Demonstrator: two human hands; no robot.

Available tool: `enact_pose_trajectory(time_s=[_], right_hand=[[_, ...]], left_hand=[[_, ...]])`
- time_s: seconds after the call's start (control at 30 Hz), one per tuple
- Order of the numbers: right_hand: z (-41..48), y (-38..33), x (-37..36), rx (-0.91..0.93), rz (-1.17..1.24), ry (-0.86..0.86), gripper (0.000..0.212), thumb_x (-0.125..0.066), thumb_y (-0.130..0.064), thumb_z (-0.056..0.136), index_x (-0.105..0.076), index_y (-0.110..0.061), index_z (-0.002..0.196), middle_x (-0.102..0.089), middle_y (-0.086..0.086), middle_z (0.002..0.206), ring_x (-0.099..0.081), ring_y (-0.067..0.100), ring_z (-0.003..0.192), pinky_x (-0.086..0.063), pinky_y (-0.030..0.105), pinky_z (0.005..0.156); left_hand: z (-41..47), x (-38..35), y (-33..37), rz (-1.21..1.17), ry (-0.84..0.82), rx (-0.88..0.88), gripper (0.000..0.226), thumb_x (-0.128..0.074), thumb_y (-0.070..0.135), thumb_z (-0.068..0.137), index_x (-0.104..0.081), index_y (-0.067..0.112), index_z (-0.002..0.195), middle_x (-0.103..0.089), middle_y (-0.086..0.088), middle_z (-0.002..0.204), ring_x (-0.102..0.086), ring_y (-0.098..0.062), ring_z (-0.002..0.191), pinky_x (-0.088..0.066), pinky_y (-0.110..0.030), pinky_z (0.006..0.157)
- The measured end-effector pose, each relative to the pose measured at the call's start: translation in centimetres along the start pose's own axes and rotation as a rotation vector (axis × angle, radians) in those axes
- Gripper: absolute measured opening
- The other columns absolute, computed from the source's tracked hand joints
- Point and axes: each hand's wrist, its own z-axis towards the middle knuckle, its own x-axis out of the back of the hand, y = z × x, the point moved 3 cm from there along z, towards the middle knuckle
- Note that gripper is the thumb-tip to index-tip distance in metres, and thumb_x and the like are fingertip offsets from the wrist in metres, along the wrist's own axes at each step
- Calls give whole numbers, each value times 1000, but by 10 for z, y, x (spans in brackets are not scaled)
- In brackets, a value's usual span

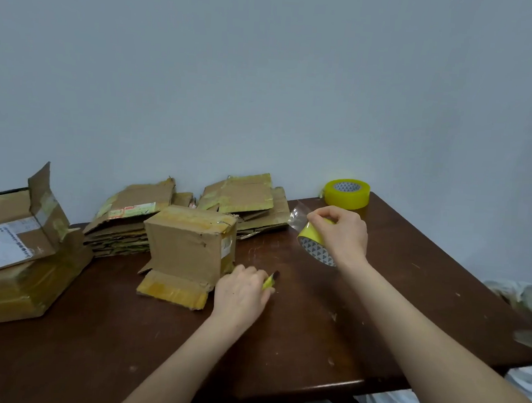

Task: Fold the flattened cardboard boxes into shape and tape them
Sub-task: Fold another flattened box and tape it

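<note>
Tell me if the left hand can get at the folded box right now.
Probably yes: the left hand lies right beside the folded box with nothing between, though it grips a yellow cutter.

Reaches forward with both bare forearms from the lower edge. Curls the left hand [241,289], knuckles up, round a small yellow cutter [268,284], held low. Holds the right hand [341,235] higher and further out, fingers and thumb pinching a yellow tape roll [311,236], wrist bent downward.
</note>
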Motion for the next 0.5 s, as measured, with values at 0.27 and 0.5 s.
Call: enact_pose_trajectory(time_s=[0.27,0.5], right_hand=[[8,18,23,21,-37,58,12,-66,-39,84,-74,-31,84,-72,-3,92,-62,21,93,-49,33,79],[12,42,36,136,73,-102,11,-70,-32,84,-74,-30,94,-70,-11,94,-62,11,95,-50,33,86]], left_hand=[[73,75,50,-652,364,28,29,-69,34,82,-55,24,105,-60,14,90,-58,-10,84,-49,-31,72],[107,55,68,-1042,150,178,29,-71,10,80,-47,26,78,-58,3,57,-55,-14,50,-48,-34,65]])
